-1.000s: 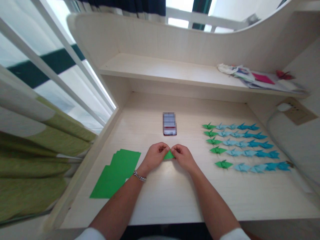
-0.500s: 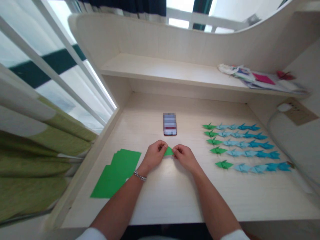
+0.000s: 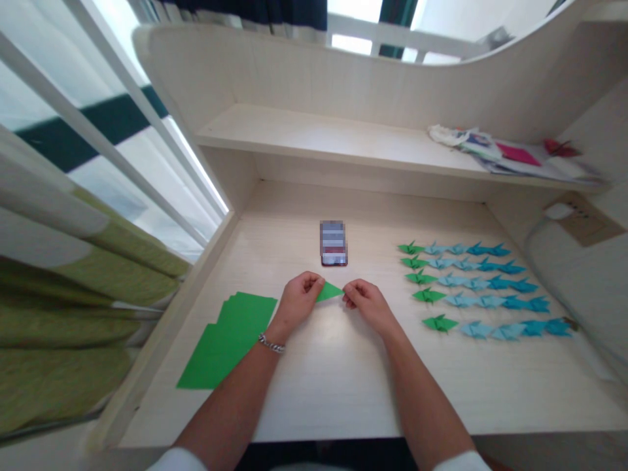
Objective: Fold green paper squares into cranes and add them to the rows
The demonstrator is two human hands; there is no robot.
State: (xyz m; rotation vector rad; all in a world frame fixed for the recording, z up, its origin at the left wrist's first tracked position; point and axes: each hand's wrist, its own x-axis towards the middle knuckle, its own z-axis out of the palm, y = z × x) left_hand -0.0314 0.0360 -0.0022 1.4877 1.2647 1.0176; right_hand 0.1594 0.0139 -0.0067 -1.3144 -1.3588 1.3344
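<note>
My left hand [image 3: 297, 299] pinches the left end of a small folded green paper [image 3: 330, 292], held just above the pale wooden desk [image 3: 343, 386]. Fingers of my right hand [image 3: 369, 303] are curled at the paper's right tip, touching or barely off it. A phone [image 3: 333, 243] lies flat just beyond the hands. A stack of green paper sheets [image 3: 228, 339] lies to the left of my left wrist, which wears a metal bracelet.
Rows of folded paper cranes [image 3: 471, 284], green, light blue and darker blue, cover the desk's right side. A shelf above holds papers and a red item [image 3: 510, 157]. A cable and socket [image 3: 559, 210] sit at the right wall. A window and green curtain [image 3: 73, 314] flank the left.
The folded green piece has been lifted slightly and turned, showing more as a triangle. My hands have drawn a little apart, the right one sliding to its tip.
</note>
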